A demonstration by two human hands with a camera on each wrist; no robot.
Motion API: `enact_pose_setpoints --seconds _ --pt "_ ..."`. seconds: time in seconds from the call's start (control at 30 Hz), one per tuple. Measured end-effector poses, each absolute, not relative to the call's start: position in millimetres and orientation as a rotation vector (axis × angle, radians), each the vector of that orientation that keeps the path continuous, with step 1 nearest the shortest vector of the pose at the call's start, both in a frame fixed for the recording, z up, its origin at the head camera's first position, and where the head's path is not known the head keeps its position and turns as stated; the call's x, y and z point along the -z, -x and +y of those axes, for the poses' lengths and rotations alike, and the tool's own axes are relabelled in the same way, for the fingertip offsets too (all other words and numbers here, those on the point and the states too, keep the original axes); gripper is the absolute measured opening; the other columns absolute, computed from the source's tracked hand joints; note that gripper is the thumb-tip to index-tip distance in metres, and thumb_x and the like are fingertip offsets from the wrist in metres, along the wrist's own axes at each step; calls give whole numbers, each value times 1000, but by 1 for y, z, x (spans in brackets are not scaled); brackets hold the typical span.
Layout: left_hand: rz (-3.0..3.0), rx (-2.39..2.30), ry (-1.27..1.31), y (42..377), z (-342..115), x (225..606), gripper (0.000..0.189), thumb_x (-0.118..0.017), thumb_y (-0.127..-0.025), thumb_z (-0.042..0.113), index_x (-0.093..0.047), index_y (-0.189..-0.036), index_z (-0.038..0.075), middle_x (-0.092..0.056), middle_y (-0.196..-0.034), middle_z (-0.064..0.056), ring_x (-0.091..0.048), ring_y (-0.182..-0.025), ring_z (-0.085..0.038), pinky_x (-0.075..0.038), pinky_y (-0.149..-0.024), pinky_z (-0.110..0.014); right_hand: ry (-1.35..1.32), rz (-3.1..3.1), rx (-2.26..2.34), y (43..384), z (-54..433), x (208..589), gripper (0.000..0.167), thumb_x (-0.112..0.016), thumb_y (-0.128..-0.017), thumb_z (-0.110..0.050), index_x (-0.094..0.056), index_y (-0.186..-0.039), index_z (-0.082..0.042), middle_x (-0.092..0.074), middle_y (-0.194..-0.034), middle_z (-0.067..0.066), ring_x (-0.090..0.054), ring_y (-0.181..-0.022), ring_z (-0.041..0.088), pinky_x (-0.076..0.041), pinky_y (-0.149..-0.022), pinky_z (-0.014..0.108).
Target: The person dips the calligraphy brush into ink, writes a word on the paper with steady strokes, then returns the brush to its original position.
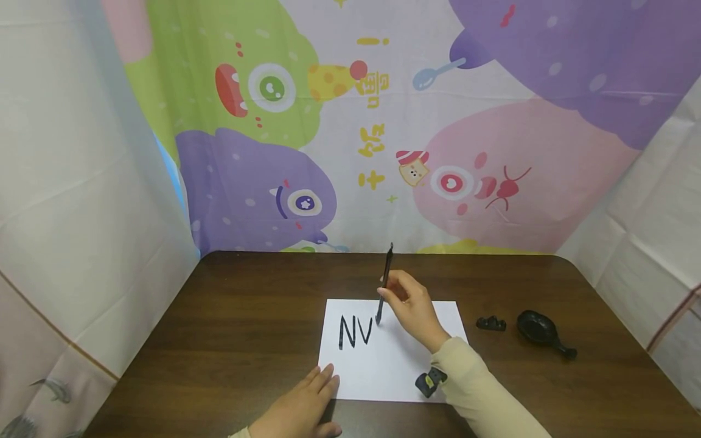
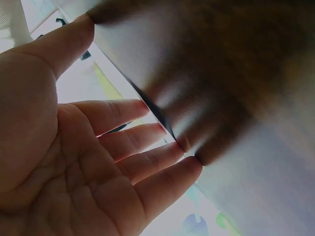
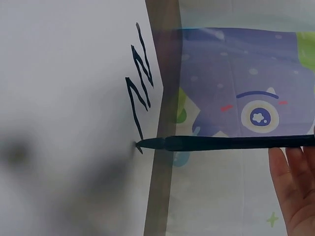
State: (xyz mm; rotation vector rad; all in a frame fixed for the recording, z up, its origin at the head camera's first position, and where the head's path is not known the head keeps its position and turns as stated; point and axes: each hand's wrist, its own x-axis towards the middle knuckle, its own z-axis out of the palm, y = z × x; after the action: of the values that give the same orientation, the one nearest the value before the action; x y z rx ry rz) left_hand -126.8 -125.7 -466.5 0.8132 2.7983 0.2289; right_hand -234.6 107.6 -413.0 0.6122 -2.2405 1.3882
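Observation:
My right hand (image 1: 413, 307) pinches a black writing brush (image 1: 387, 267) by its handle, held nearly upright. The brush's dark tip meets a white sheet of paper (image 1: 383, 380), just right of a black "N" and "V" stroke (image 1: 365, 331). In the right wrist view the tip of the brush (image 3: 211, 143) touches the paper near the end of the zigzag ink strokes (image 3: 140, 73). My left hand (image 1: 301, 401) rests at the sheet's lower left edge. Its fingers lie extended, as the left hand (image 2: 98, 162) in the left wrist view also shows.
Right of the paper lie a small black brush rest (image 1: 490, 323) with a wavy top and a black dish with a short handle (image 1: 539, 328). A dark wooden table (image 1: 235, 316) carries everything. Behind it hangs a cartoon-print cloth (image 1: 372, 219); pale cloth flanks both sides.

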Motion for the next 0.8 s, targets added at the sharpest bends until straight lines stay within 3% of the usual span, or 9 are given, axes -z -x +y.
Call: enact_pose_setpoints --seconds 0.23,0.5,0.8 --pt "2803 -232 -822 127 -126 467 77 -71 -83 51 -51 -140 3 -45 -150 -17 -44 -138 -38 -42 -109 -50 -608 -2258 -1385 233 108 411 15 -69 -87 1 -63 -100 -1 -63 -84 13 -60 -75 22 -52 -65 24" --pt "2792 -239 -806 127 -126 468 77 -70 -83 51 -51 -141 4 -45 -151 -17 -43 -138 -39 -42 -109 -51 -631 -2269 -1421 231 109 408 15 -69 -88 0 -63 -101 -1 -63 -83 14 -65 -76 26 -58 -68 31" --pt "2774 -247 -772 128 -125 467 78 -71 -83 51 -50 -142 5 -43 -152 -15 -42 -139 -38 -42 -109 -51 -659 -2285 -1434 230 111 407 15 -68 -88 0 -62 -101 0 -63 -82 13 -68 -74 27 -57 -66 24"
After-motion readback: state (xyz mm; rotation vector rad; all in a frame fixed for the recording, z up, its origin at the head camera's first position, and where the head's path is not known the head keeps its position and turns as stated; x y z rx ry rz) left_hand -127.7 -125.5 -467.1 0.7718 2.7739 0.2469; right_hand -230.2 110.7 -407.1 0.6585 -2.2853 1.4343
